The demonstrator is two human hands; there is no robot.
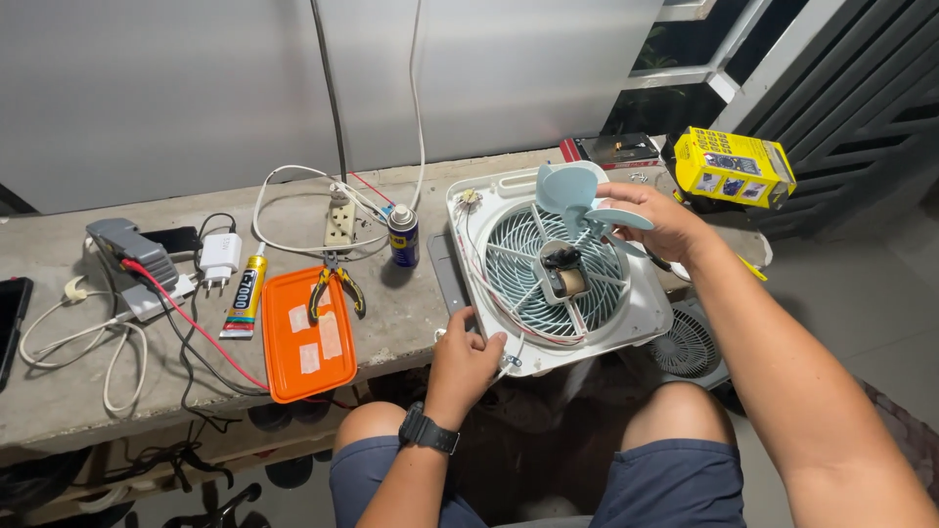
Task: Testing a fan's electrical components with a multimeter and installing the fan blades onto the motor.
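Square white plastic fan housing [641, 323]: left grip [465, 364] clasps its corner, right grip [660, 220] pinches curved blade [577, 196].

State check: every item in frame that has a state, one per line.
fan housing: front open, motor exposed, tilted against the bench
fan blade: off the motor, held up
right hand: grip shut on fan blade
left hand: gripping the housing's lower edge
pliers: handles spread, lying across orange lid
spray can: upright
glue tube: lying flat, capped
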